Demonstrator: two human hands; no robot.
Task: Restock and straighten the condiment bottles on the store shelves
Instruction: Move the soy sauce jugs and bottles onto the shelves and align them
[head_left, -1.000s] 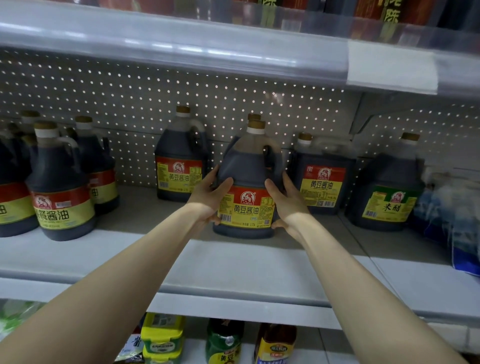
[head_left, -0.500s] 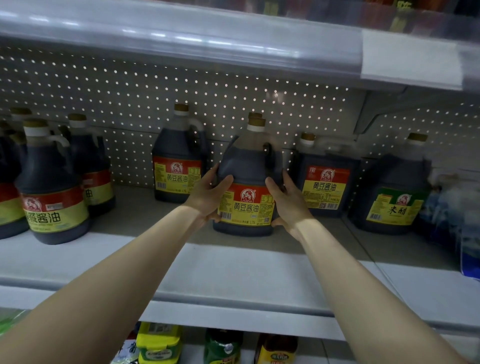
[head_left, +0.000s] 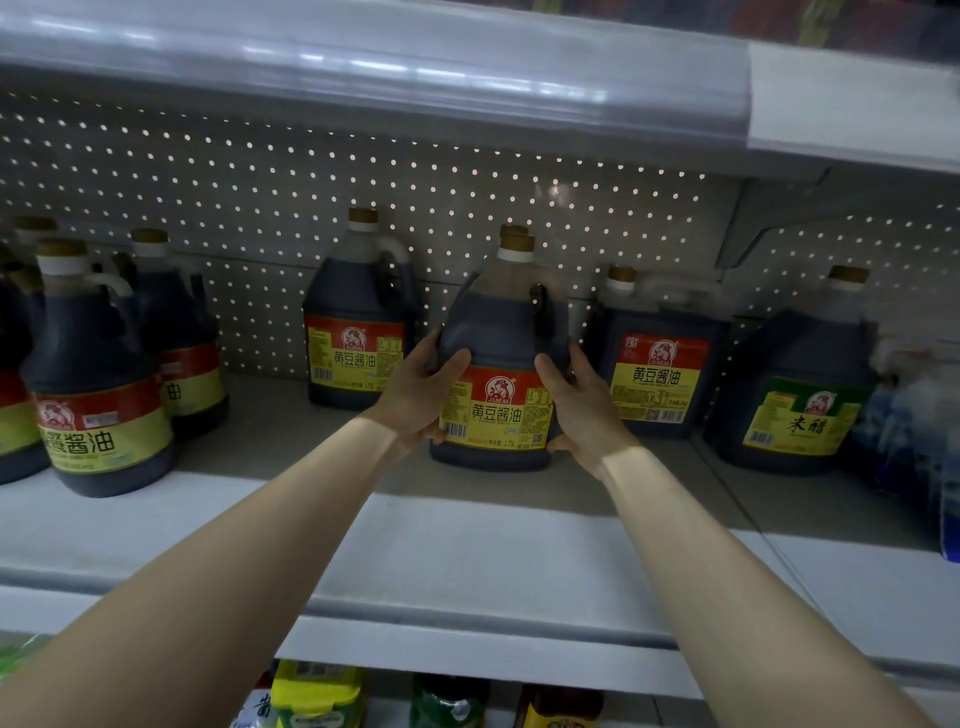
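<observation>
We see dark jugs at the left of the shelf. The left hand grips one side of the middle bottle, which stands upright. The right hand grips its other side. A green jug stands at the right.

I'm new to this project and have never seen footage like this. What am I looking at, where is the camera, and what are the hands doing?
There is no machine: these are a person's two bare arms, filmed by one wide-angle camera worn on the head, looking forward and down. The left hand and right hand grip the sides of a dark soy sauce jug with a red and yellow label, on a pale store shelf. Similar jugs stand around it: one behind on the left, a squarer one on the right, a green-labelled one further right, and a cluster at the far left. More bottles show on the shelf below.
</observation>
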